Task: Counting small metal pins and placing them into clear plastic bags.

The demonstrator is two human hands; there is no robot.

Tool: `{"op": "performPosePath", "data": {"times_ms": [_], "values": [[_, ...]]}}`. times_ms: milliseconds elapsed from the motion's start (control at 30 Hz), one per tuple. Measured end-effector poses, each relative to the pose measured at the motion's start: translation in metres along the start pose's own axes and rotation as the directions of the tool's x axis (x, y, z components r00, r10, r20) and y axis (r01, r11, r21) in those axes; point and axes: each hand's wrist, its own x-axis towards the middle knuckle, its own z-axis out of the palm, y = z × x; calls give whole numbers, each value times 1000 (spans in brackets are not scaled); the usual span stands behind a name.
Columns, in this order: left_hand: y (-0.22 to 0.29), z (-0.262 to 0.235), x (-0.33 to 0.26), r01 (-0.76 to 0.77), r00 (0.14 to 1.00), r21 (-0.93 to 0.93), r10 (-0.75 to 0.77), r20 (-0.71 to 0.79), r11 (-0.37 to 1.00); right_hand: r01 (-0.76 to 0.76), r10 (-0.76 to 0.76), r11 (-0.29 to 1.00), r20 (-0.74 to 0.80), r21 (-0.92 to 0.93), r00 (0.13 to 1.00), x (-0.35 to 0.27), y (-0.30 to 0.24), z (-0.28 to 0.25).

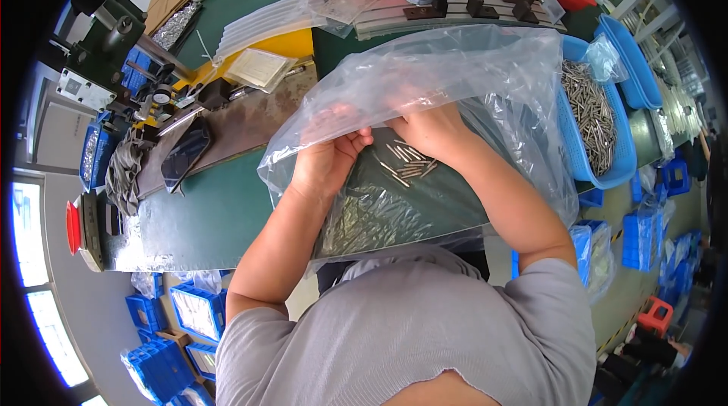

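Both bare forearms rise from the lower edge and meet over the green table (205, 216). The left hand (327, 159) is curled shut, its fingers pinching the near edge of a large clear plastic bag (455, 72) that billows up and away from it. A loose cluster of small metal pins (406, 165) lies just between the two hands, under the film. The right hand (432, 129) reaches inside the bag, fingers closed on its plastic. Further right stands a blue basket (576, 156) filled with pins.
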Motion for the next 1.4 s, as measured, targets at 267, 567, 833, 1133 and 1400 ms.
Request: {"op": "performPosePath", "data": {"times_ms": [267,567,833,1133,1400], "values": [[0,-4,2,20,999,19,-21,36,1000,41,-41,999,0,-2,999,-1,2,-3],[-3,-4,1,65,997,111,-68,22,992,-19,25,903,-8,430,1000,2,-6,-26],[-3,-3,1,70,997,117,-71,3,991,-32,49,925,-34,379,998,0,-6,-23],[-2,0,-2,110,994,112,-108,-24,988,-66,84,908,-24,413,996,0,-18,-17],[-1,1,-3,140,990,82,-142,22,987,-271,203,613,183,742,962,0,-17,-9]]}}
